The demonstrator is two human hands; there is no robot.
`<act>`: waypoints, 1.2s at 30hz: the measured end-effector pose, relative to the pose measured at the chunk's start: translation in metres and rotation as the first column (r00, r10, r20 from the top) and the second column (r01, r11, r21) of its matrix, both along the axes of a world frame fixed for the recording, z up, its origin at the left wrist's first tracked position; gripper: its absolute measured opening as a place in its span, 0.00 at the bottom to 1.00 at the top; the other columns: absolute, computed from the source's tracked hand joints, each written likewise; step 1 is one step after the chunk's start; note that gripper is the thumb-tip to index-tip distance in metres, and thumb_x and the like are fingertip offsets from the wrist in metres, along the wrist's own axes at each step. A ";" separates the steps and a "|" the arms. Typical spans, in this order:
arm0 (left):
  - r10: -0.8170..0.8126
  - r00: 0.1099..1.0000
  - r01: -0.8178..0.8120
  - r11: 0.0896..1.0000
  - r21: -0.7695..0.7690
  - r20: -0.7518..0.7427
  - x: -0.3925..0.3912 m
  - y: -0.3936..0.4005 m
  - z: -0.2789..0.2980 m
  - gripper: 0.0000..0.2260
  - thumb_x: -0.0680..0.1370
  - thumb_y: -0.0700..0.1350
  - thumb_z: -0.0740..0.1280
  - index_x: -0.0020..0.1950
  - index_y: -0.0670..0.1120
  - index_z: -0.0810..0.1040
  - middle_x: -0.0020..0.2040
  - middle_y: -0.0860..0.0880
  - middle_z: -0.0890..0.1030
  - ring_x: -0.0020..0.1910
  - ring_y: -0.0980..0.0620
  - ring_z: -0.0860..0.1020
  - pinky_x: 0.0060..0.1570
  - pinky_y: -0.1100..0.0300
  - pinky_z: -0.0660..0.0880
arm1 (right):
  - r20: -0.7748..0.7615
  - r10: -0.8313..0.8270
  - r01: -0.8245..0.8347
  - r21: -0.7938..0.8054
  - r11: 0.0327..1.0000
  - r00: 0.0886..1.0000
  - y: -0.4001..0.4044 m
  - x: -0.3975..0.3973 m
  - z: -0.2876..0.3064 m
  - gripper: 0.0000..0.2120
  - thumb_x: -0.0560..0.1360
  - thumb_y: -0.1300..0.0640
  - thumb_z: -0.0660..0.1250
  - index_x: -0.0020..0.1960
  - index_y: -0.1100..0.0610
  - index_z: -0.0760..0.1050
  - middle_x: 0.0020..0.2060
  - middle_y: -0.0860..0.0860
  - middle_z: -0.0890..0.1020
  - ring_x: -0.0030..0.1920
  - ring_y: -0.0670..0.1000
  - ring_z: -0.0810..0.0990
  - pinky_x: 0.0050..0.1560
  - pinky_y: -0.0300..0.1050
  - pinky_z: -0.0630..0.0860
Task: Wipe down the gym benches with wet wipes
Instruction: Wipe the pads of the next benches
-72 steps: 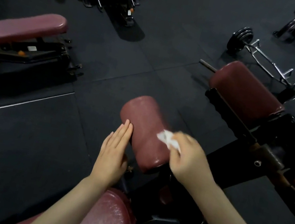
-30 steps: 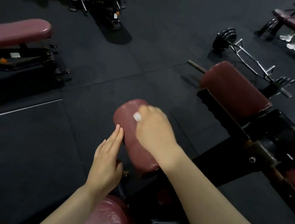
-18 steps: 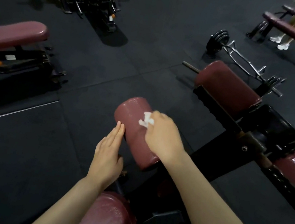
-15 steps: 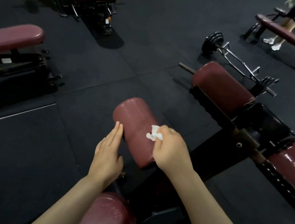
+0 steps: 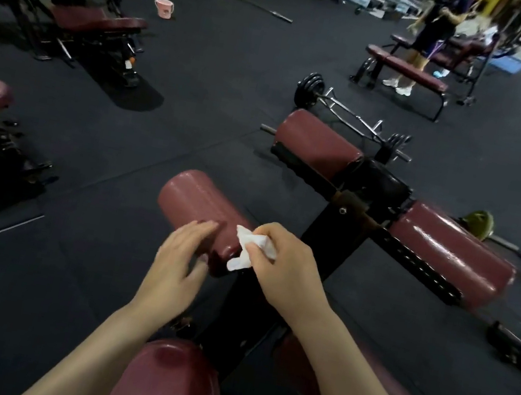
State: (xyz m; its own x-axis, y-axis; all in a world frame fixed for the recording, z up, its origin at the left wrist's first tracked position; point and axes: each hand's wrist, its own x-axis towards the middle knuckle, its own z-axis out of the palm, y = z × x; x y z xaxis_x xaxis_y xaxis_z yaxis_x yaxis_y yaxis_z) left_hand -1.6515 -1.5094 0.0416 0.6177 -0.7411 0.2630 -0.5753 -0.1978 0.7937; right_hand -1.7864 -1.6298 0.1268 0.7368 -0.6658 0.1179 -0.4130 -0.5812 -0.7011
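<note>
White wet wipe (image 5: 252,248), crumpled, is pinched in the curled fingers of the right hand (image 5: 288,268), touching the near end of the maroon roller pad (image 5: 197,202). Left hand (image 5: 181,254) rests relaxed, fingers extended, against the pad's near left side. Black machine frame (image 5: 326,230) lies just right; barbell (image 5: 350,115) sits well beyond.

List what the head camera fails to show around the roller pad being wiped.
- Near end of the roller pad: covered by the left hand and the wet wipe.
- Wet wipe: partly hidden inside the right hand, whose fingers pinch it.
- Left hand's fingers: motion-blurred, contact unclear.
- Pad's underside: faces away.
- Near seat pad: cut off by the bottom edge.
</note>
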 end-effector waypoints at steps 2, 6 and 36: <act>-0.092 0.993 0.084 0.991 -0.107 -0.068 -0.029 0.004 0.016 0.24 0.78 0.35 0.63 0.72 0.53 0.71 0.69 0.62 0.71 0.73 0.59 0.65 0.72 0.58 0.63 | 0.006 -0.023 0.022 0.108 0.994 1.000 0.008 -0.022 0.013 0.02 0.76 0.52 0.66 0.48 0.46 0.74 0.41 0.44 0.80 0.41 0.44 0.79 0.40 0.40 0.77; -0.269 0.953 0.248 0.957 -0.153 -0.140 -0.080 0.015 0.027 0.30 0.75 0.40 0.65 0.75 0.57 0.65 0.73 0.63 0.66 0.75 0.59 0.62 0.70 0.62 0.61 | -0.046 0.015 0.003 0.356 0.935 0.999 0.017 -0.067 0.023 0.14 0.71 0.61 0.63 0.50 0.43 0.74 0.44 0.45 0.81 0.44 0.48 0.81 0.39 0.40 0.77; 0.075 0.693 0.061 0.985 0.162 -0.717 -0.315 0.185 0.003 0.18 0.81 0.52 0.60 0.50 0.35 0.75 0.41 0.45 0.80 0.42 0.46 0.76 0.45 0.52 0.74 | -0.047 0.141 -0.097 0.514 0.852 0.989 0.184 -0.314 -0.080 0.05 0.76 0.51 0.68 0.50 0.51 0.80 0.44 0.45 0.83 0.44 0.40 0.79 0.48 0.37 0.75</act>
State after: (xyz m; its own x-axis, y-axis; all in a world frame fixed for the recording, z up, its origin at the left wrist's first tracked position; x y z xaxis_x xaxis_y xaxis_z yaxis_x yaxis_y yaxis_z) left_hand -1.9662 -1.3241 0.0446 0.5716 -0.7249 -0.3844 0.1594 -0.3615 0.9186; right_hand -2.1003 -1.4460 0.0469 0.8064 -0.5231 -0.2758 -0.4308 -0.2000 -0.8800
